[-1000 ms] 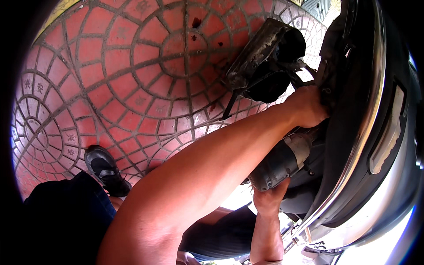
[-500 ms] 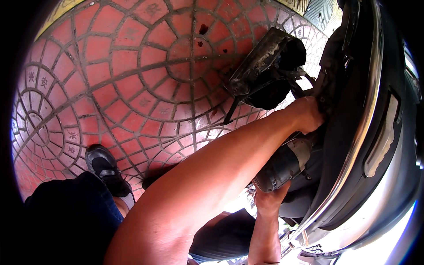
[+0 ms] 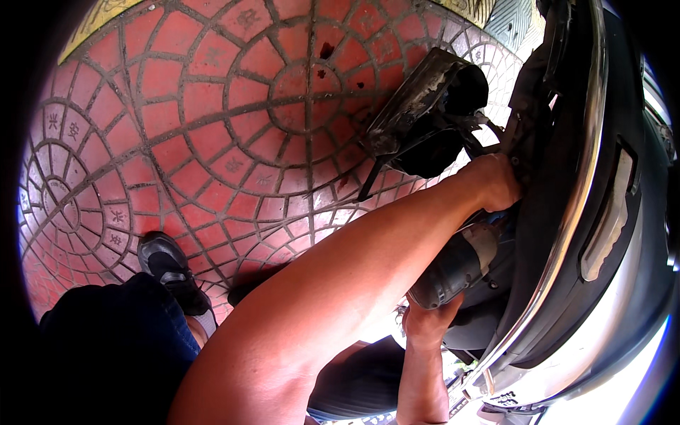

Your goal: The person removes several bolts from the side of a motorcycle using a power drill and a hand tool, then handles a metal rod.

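Head view, sole entry.

Left hand (image 3: 498,182): right of centre, at the end of a bare forearm crossing diagonally from the lower edge; set against the dark underside of the vehicle. Fingers hidden; whether they grip anything cannot be told.

Right hand (image 3: 427,322): below and right of centre, raised from the lower edge; closed around the lower rear of a power tool, thumb along its side.

Power tool (image 3: 450,273): right of centre, beneath the left wrist; black barrel, grey-tan nose pointing to the upper right, toward the vehicle. Tip not discernible.

Motor scooter or motorcycle (image 3: 545,283): fills the right side; black panels, curved chrome trim (image 3: 593,142), silver lower bodywork.

Scuffed black housing (image 3: 407,106): upper right of centre, tilted, with dark hollows and a thin rod (image 3: 368,183) projecting downward. Attachment unclear.

Paving (image 3: 212,92): red, ringed pattern, upper left and centre; yellow border (image 3: 95,25) at upper left.

Shoe (image 3: 168,269): black and grey, lower left, beside a dark blue trouser leg (image 3: 159,312).
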Available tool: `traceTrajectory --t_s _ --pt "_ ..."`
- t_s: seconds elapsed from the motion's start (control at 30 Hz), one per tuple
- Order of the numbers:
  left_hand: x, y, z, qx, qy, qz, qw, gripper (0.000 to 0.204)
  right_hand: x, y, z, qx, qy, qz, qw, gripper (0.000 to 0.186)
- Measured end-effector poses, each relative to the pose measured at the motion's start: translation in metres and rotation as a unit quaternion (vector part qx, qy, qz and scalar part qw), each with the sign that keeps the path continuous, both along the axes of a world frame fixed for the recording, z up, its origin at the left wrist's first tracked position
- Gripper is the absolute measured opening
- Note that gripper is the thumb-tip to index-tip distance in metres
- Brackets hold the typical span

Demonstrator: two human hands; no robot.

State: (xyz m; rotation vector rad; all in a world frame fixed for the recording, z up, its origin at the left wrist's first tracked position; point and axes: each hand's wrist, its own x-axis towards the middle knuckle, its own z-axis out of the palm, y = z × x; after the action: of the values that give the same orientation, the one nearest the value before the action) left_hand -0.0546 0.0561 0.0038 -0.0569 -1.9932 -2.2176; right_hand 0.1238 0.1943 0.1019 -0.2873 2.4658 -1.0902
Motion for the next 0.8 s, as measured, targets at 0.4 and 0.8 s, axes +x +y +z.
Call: traceTrajectory --t_s 0.4,0.8 --pt "0.012 -0.021 0.009 0.203 -0.083 -0.118 0.968 0.027 0.004 -0.002 -0.006 -0.018 -0.021 -0.033 0.999 0.059" --pt "0.004 0.0 -0.002 0.123 -0.024 -0.025 0.992 0.03 0.004 0.011 -0.01 -0.034 -0.017 -0.021 0.999 0.066"
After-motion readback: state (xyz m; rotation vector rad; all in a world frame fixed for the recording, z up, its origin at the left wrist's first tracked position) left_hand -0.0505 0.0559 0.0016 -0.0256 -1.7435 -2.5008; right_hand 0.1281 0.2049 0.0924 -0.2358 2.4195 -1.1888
